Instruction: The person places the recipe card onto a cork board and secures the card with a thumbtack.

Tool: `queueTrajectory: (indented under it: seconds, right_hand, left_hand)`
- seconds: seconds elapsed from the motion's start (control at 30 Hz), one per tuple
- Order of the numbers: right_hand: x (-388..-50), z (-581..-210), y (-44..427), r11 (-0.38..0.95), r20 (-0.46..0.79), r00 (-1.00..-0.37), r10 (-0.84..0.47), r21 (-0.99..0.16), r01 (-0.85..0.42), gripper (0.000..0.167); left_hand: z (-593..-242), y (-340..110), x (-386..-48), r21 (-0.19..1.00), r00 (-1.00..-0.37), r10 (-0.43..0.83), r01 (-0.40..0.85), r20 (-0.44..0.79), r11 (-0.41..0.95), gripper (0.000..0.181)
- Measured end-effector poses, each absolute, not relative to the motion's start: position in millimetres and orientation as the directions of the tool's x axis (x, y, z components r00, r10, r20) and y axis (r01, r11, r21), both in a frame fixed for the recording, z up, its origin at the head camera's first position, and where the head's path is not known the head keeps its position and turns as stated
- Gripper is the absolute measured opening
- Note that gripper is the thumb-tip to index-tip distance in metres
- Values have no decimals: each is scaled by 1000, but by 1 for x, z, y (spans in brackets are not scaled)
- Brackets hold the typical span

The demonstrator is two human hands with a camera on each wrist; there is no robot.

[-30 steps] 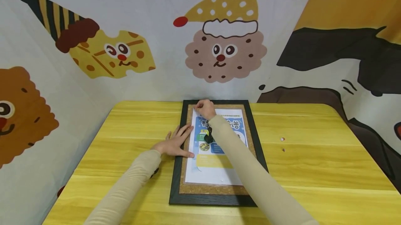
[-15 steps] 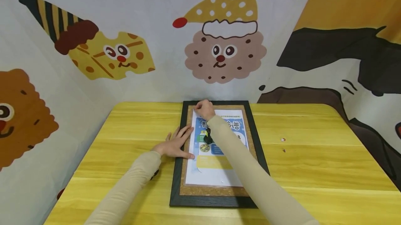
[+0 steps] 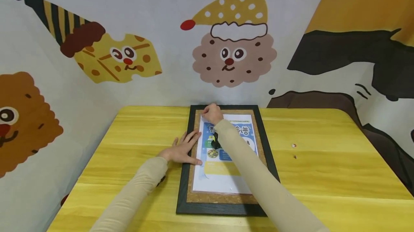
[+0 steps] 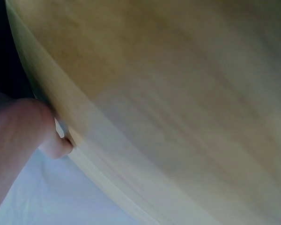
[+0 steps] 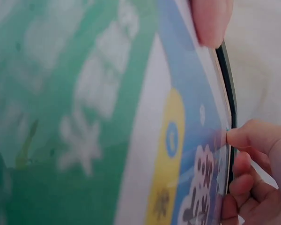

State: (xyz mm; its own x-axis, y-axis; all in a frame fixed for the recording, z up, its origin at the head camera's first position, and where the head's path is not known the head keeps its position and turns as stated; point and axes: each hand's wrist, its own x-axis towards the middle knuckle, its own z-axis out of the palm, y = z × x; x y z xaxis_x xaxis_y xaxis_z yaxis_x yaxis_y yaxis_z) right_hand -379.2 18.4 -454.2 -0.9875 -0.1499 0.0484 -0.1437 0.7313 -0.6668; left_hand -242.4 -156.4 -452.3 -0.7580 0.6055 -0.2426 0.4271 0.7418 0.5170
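Note:
A printed poster (image 3: pixel 223 184) lies on a cork board (image 3: pixel 223 198) with a black frame (image 3: pixel 223 209). My left hand (image 3: pixel 179 152) rests open over the frame's left side, its fingertips and thumb touching the poster's left edge. At the poster's top left corner is my right hand (image 3: pixel 212 113), its fingers curled. In the right wrist view, the right thumb's tip bears on a tiny teal speck, perhaps a thumbtack, mostly hidden. The top of that wrist view shows left-hand fingers (image 5: pixel 211 21) at the sheet's edge. The right forearm covers part of the poster.
A yellow wood-grain table (image 3: pixel 136 131) carries the board, which reaches the back edge by the cartoon-printed wall cloth (image 3: pixel 178 92). To the board's right lie a small red-and-white piece (image 3: pixel 293 145) and a small dark piece (image 3: pixel 294 157).
Both hands keep their places on the board and poster. Only a slight shift of the head view shows.

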Motion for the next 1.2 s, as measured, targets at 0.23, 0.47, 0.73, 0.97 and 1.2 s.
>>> queueTrajectory:
  seconds: [0.23, 0.47, 0.73, 0.97, 1.2]
  right_hand:
    - [-377, -455, 19, 764, 57, -992, -111, -634, -122, 10]
    - [-375, -456, 25, 763, 22, -996, -85, -642, -79, 13]
    - [-375, -456, 30, 755, 12, -994, -113, -649, -94, 12]
    - [-372, -458, 32, 762, 26, -990, -139, -636, -123, 12]
    - [-362, -458, 31, 747, 44, -988, -147, -650, -140, 16]
  left_hand:
    - [-451, -156, -241, 511, -765, 599, 427, -235, 746, 108]
    - [-451, -155, -240, 507, -762, 603, 432, -238, 746, 107]
    - [-450, -154, -241, 506, -761, 608, 441, -228, 742, 106]
    - [-449, -154, -239, 505, -763, 605, 438, -230, 744, 105]
    - [-450, -155, -240, 508, -761, 608, 440, -226, 740, 105]
